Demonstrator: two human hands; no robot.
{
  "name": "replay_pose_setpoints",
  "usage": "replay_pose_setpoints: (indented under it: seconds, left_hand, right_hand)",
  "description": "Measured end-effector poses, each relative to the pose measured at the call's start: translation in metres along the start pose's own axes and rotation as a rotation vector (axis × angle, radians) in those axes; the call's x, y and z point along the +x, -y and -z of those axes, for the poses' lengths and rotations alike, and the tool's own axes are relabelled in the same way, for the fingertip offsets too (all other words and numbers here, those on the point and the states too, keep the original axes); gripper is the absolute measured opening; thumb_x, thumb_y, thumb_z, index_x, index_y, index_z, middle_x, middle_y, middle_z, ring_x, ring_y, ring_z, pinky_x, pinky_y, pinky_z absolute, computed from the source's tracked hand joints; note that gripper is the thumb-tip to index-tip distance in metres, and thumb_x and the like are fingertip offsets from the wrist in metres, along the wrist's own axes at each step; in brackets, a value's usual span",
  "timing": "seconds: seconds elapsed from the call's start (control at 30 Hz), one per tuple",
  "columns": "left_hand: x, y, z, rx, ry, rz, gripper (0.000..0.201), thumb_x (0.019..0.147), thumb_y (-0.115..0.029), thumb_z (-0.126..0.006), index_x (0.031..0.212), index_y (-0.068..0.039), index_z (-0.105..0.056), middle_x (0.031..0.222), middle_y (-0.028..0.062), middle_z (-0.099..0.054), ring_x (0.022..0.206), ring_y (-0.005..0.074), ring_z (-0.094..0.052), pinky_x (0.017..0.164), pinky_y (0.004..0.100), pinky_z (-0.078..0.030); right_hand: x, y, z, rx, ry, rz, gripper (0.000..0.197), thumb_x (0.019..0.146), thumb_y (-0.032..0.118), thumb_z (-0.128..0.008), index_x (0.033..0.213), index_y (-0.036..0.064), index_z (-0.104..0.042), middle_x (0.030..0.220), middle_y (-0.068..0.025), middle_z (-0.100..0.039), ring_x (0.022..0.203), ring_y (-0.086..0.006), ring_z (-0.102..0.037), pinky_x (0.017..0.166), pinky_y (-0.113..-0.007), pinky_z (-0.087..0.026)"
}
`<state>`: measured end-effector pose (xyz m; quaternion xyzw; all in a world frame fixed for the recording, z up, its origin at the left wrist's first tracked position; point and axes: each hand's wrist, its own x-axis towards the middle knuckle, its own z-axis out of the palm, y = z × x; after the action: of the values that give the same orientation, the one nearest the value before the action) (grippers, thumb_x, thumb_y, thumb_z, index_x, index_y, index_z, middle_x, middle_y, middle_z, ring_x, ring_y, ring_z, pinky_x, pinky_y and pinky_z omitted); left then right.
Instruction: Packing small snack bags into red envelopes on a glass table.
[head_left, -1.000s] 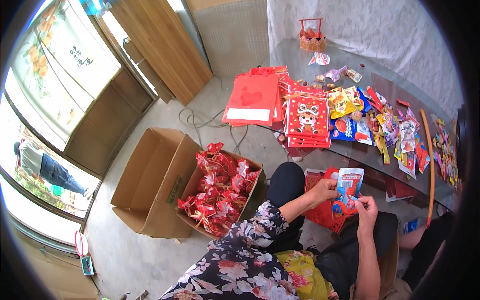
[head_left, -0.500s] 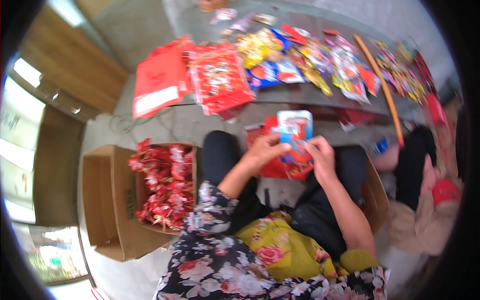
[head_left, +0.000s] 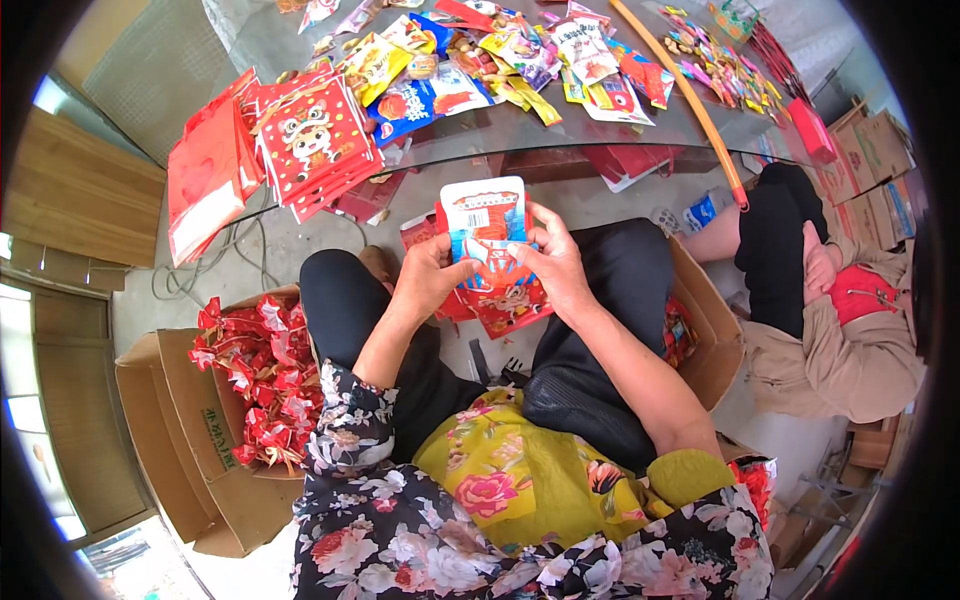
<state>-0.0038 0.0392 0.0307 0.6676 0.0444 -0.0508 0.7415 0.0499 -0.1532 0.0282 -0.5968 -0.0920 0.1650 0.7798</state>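
Head view: left fingers (head_left: 460,271) and right fingers (head_left: 527,255) pinch a red-and-blue pouch (head_left: 490,230) with barcode (head_left: 479,217) and printed lettering (head_left: 485,201).

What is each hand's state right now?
Left hand: closed, holding the packet by its left side.
Right hand: closed, holding the packet's right side.

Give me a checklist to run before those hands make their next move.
1. Left hand gripping the blue, red and white plastic pouch: ok.
2. Right hand gripping it too: ok.
3. Pouch seal unbroken: cannot tell.
4. Pouch clear of the red cartoon-printed bag below: cannot tell, they overlap in view.
5. Stack of red square printed bags fully on the glass table: not ok, its near end overhangs.
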Motion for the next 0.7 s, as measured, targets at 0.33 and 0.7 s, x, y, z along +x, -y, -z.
replay_pose_setpoints:
  seconds: [0.33, 0.7]
  left_hand:
    - [-0.004, -0.004, -0.006, 0.597, -0.129, -0.233, 0.024, 0.085, -0.009, -0.069, 0.107, 0.001, -0.064, 0.089, 0.0132, -0.069, 0.079, 0.0173, -0.067, 0.074, 0.0304, -0.052]
    - [-0.007, 0.002, -0.007, 0.951, 0.025, -0.565, 0.014, 0.077, 0.003, -0.064, 0.089, -0.001, -0.06, 0.088, 0.0146, -0.055, 0.086, 0.0352, -0.058, 0.074, 0.0414, -0.05]
  right_hand:
    - [0.016, 0.017, 0.019, -0.071, -0.064, -0.011, 0.02, 0.089, 0.008, -0.065, 0.107, -0.0003, -0.066, 0.098, -0.0032, -0.069, 0.086, -0.0068, -0.063, 0.078, -0.025, -0.052]
    - [0.015, 0.014, 0.026, -0.111, -0.09, 0.046, 0.025, 0.089, 0.001, -0.063, 0.114, -0.0016, -0.062, 0.108, -0.0053, -0.067, 0.093, -0.0095, -0.063, 0.084, -0.026, -0.052]
